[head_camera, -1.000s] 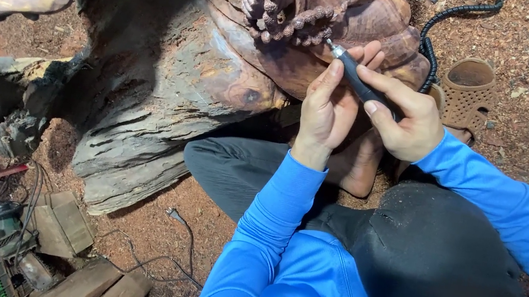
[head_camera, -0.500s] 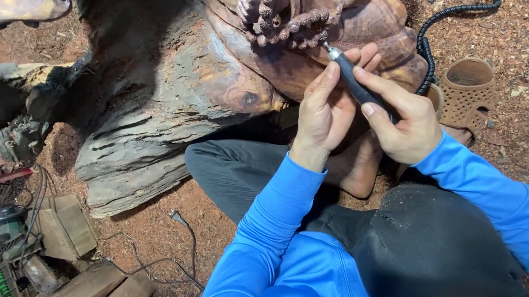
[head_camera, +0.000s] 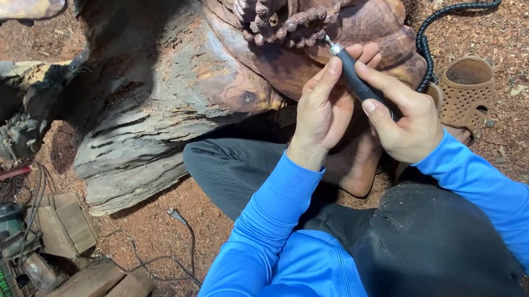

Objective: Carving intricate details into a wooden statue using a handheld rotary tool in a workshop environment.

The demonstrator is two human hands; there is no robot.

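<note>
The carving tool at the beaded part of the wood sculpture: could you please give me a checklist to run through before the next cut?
1. Grip on the carving tool: right hand wraps the black handle like a pen. Ok.
2. Support: left hand braces beside the handle, thumb against it. Ok.
3. Tip position: the metal tip meets the carved beads on the wood sculpture. Ok.
4. Fingers away from the tip: all sit behind it on the handle. Ok.
5. Coiled black cable: lies loose on the sawdust behind the hands, not snagged. Ok.
6. Whether the bit is spinning: cannot tell.
</note>
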